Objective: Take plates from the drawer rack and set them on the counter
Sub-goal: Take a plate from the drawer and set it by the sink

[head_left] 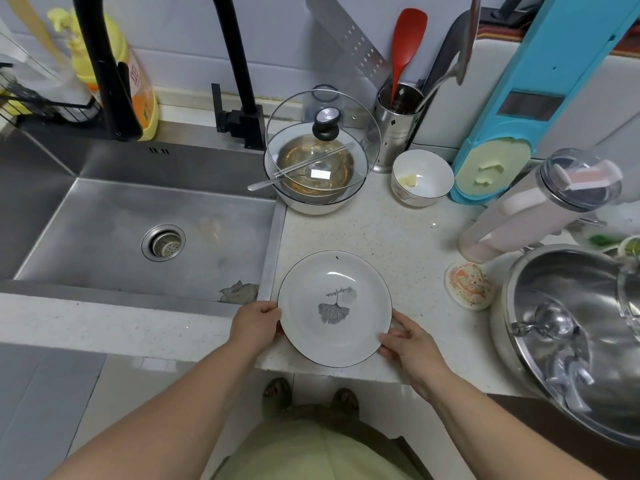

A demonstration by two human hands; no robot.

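Observation:
A white plate [334, 308] with a thin dark rim and a grey leaf print lies flat over the speckled counter [398, 237], near its front edge and just right of the sink. My left hand [256, 325] grips the plate's left rim. My right hand [410, 342] grips its lower right rim. I cannot tell whether the plate rests on the counter or hovers just above it. The drawer rack is out of view.
A steel sink [138, 230] with a black tap [104, 64] lies to the left. Behind the plate stand stacked bowls under a glass lid [322, 143], a small white bowl [422, 176] and a utensil holder [396, 123]. A large steel bowl [571, 337] and a tumbler [540, 206] crowd the right.

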